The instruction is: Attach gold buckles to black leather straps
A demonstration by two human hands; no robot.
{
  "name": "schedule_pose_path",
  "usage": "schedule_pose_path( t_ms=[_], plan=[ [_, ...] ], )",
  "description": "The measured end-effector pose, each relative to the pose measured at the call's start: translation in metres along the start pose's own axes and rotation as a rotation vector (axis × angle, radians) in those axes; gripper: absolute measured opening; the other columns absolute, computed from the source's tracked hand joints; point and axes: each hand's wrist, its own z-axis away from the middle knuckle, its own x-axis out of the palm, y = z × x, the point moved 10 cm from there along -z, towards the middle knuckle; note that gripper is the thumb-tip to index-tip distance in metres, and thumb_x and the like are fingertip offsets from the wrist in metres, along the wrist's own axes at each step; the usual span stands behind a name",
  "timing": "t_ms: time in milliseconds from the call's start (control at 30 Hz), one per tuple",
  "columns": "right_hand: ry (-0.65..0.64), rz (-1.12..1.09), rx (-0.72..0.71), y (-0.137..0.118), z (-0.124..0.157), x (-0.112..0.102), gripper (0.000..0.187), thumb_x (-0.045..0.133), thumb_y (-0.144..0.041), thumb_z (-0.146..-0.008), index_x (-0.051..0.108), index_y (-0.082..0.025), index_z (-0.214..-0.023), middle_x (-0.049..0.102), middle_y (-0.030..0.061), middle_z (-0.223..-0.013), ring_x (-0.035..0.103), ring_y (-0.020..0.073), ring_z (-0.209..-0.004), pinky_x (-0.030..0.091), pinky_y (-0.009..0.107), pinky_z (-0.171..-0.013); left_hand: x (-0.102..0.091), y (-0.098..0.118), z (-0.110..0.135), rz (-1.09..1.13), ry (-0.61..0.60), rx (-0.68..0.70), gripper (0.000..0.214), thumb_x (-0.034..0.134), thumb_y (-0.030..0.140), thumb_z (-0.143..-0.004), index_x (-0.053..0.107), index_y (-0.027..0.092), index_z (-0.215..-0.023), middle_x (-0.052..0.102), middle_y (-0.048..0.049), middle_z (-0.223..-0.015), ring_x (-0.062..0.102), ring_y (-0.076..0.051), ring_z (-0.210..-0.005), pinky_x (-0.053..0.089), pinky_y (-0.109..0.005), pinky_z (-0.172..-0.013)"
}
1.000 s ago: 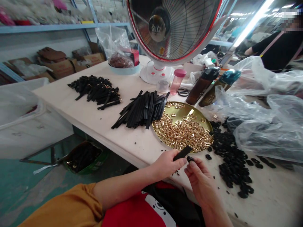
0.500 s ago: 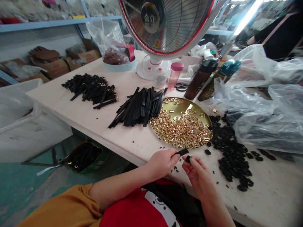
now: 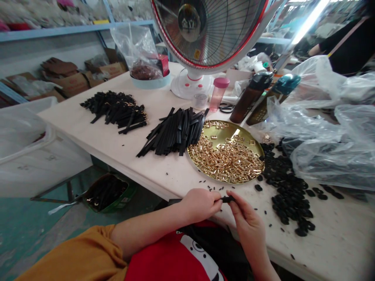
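Observation:
My left hand point(image 3: 202, 203) is closed around a black strap point(image 3: 226, 199), held low over the table's near edge. One end of the strap sticks out between my two hands, and a black length shows behind my left wrist. My right hand point(image 3: 247, 216) pinches that end between thumb and fingers; the small black piece it held is now hard to tell from the strap. Just beyond my hands is a round gold tray point(image 3: 224, 134) with many small gold buckles point(image 3: 231, 164). To its left lies a heap of black straps point(image 3: 175, 132), and to its right a pile of black loops point(image 3: 288, 197).
Straps with gold fittings point(image 3: 115, 109) lie at the far left of the table point(image 3: 129, 168). A fan-shaped heater point(image 3: 205, 35), a pink-lidded bottle point(image 3: 219, 93), dark bottles point(image 3: 252, 97) and plastic bags point(image 3: 322, 156) stand behind. Small black bits dot the tabletop. Another person's dark sleeve point(image 3: 345, 43) shows at upper right.
My right hand has come up to the left one, and its fingertips now meet the strap's end. The strap has turned to lie level between the hands.

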Motion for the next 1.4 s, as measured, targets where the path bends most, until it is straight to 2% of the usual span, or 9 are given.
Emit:
schedule_pose_path(
  t_ms=[100,233,467,600,767,967,1133,1300,1400],
  plan=[
    [-0.008,-0.165,0.103,0.009,0.001,0.002,0.03,0.054,-0.04,-0.078,0.064,-0.021,-0.098,0.065,0.0073,-0.105,0.058,0.0239,-0.097,0.041,0.044,-0.089,0.003,0.001,0.002,0.057,-0.05,0.007,0.029,0.036,0.033,-0.085,0.061,0.02,-0.081,0.062,-0.001,-0.07,0.055,-0.015,-0.062,0.032,-0.022,-0.051],
    [0.068,-0.364,0.183,0.014,0.003,0.003,0.025,0.058,-0.04,-0.076,0.063,-0.02,-0.09,0.066,0.0064,-0.097,0.06,0.0218,-0.089,0.046,0.04,-0.081,0.005,0.002,0.005,0.146,-0.001,-0.048,0.03,0.033,0.031,-0.086,0.06,0.019,-0.08,0.062,-0.0005,-0.071,0.054,-0.013,-0.063,0.033,-0.022,-0.054],
    [0.119,-0.179,0.189,0.021,0.01,-0.005,0.036,0.047,-0.047,-0.08,0.061,-0.017,-0.094,0.065,0.0066,-0.088,0.059,0.0203,-0.08,0.044,0.037,-0.077,0.008,0.012,0.004,0.228,-0.029,0.017,0.029,0.033,0.032,-0.086,0.06,0.02,-0.087,0.063,-0.0001,-0.076,0.055,-0.013,-0.067,0.034,-0.021,-0.056],
    [0.103,0.055,0.075,0.011,0.008,-0.012,0.034,0.047,-0.047,-0.08,0.063,-0.018,-0.085,0.061,0.0033,-0.073,0.054,0.0172,-0.067,0.043,0.031,-0.068,0.01,0.007,0.001,0.129,-0.076,0.009,0.032,0.032,0.037,-0.086,0.059,0.019,-0.081,0.062,-0.002,-0.074,0.055,-0.016,-0.066,0.034,-0.023,-0.055],
    [0.079,0.12,-0.055,-0.003,0.005,-0.009,0.036,0.046,-0.046,-0.08,0.064,-0.018,-0.093,0.062,0.0078,-0.09,0.054,0.0185,-0.07,0.043,0.033,-0.066,0.016,0.008,-0.001,0.08,-0.126,0.013,0.03,0.033,0.035,-0.086,0.058,0.019,-0.081,0.062,-0.0026,-0.074,0.056,-0.016,-0.067,0.035,-0.023,-0.056],
    [0.08,-0.059,0.196,0.021,-0.003,-0.005,0.031,0.052,-0.047,-0.077,0.061,-0.018,-0.084,0.059,0.0008,-0.071,0.053,0.0154,-0.061,0.043,0.029,-0.062,0.018,0.008,-0.003,0.096,-0.135,0.002,0.033,0.029,0.035,-0.088,0.056,0.018,-0.086,0.063,-0.0041,-0.079,0.058,-0.017,-0.071,0.04,-0.025,-0.062],
    [0.03,-0.239,0.269,0.033,-0.006,0.002,0.03,0.063,-0.042,-0.07,0.063,-0.019,-0.087,0.058,-0.0017,-0.064,0.052,0.0138,-0.06,0.042,0.028,-0.062,0.027,0.0,-0.005,0.173,-0.228,-0.037,0.029,0.031,0.033,-0.087,0.055,0.017,-0.093,0.063,-0.0068,-0.086,0.059,-0.021,-0.077,0.043,-0.03,-0.066],
    [-0.036,-0.457,0.346,0.038,-0.007,0.02,0.028,0.067,-0.04,-0.066,0.065,-0.02,-0.085,0.064,0.0009,-0.077,0.055,0.0142,-0.064,0.044,0.028,-0.064,0.021,0.0,-0.005,0.295,-0.195,-0.078,0.049,0.032,0.033,-0.086,0.027,0.018,-0.132,0.056,-0.0131,-0.112,0.058,-0.025,-0.093,0.043,-0.035,-0.076],
    [-0.038,-0.422,0.36,0.038,-0.008,0.02,0.028,0.067,-0.04,-0.066,0.065,-0.02,-0.085,0.062,-0.0009,-0.069,0.054,0.0136,-0.062,0.043,0.027,-0.062,0.02,0.0,-0.005,0.358,-0.23,-0.082,0.059,0.035,0.03,-0.085,0.012,0.018,-0.138,0.06,-0.0126,-0.105,0.059,-0.024,-0.088,0.043,-0.034,-0.073]
  ],
)
